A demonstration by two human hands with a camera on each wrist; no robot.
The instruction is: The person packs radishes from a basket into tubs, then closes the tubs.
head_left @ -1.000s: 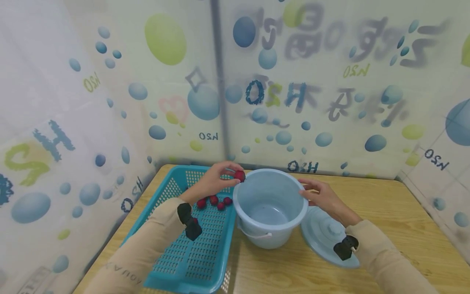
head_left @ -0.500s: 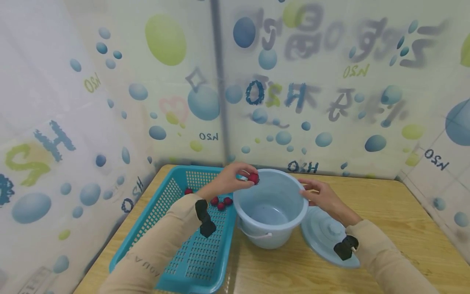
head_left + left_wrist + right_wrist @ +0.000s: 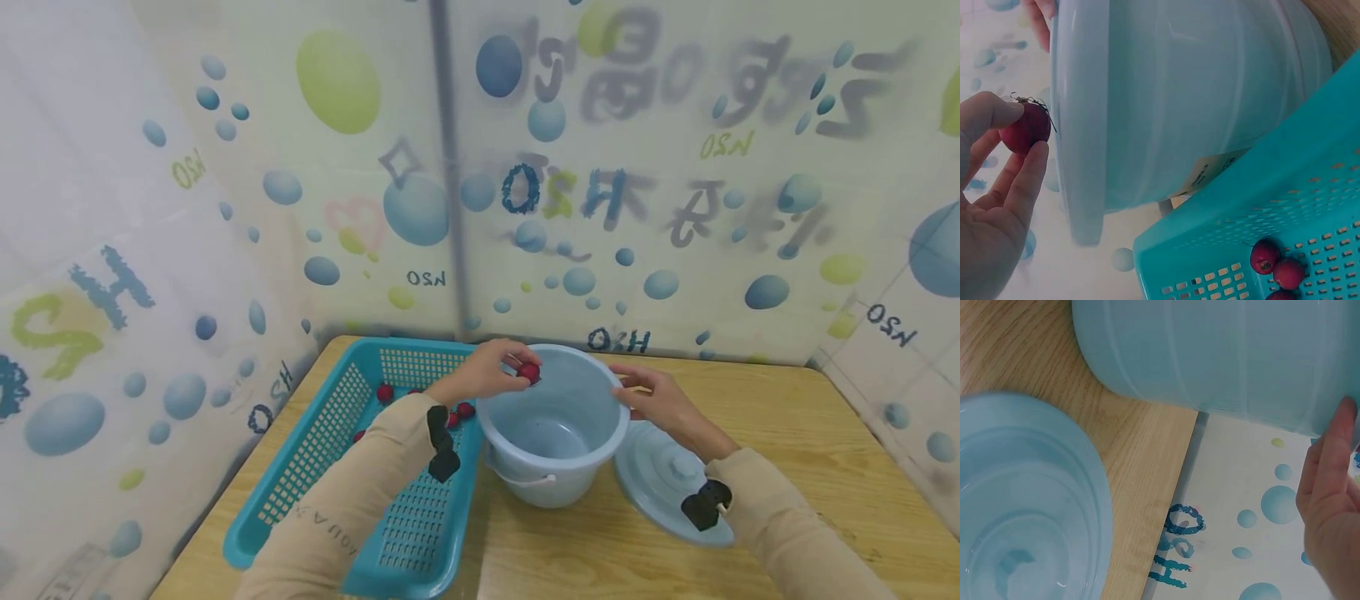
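In the head view my left hand (image 3: 491, 368) is over the near-left rim of a light blue plastic bucket (image 3: 551, 479). Thumb and fingertips pinch a small round red fruit (image 3: 1025, 129) with dry, dark stem bits; it is just inside the opening. On the bucket's right side, my right hand (image 3: 660, 402) holds the rim, its fingers (image 3: 1335, 447) lying along the outer wall. Several more red fruits (image 3: 1265, 256) lie in a turquoise perforated basket (image 3: 459, 533) left of the bucket, some hidden by my left arm. The visible bucket floor shows no fruit.
The round blue lid (image 3: 660, 492) with a central knob lies right of the bucket, partly under my right forearm. All stand on a wooden table (image 3: 795, 433). A patterned sheet (image 3: 637, 208) hangs behind it. The bucket's white handle (image 3: 525, 482) hangs down in front.
My left hand has moved right and slightly down with the red fruit, from the bucket's left edge to over its opening. The right hand has stayed at the rim.
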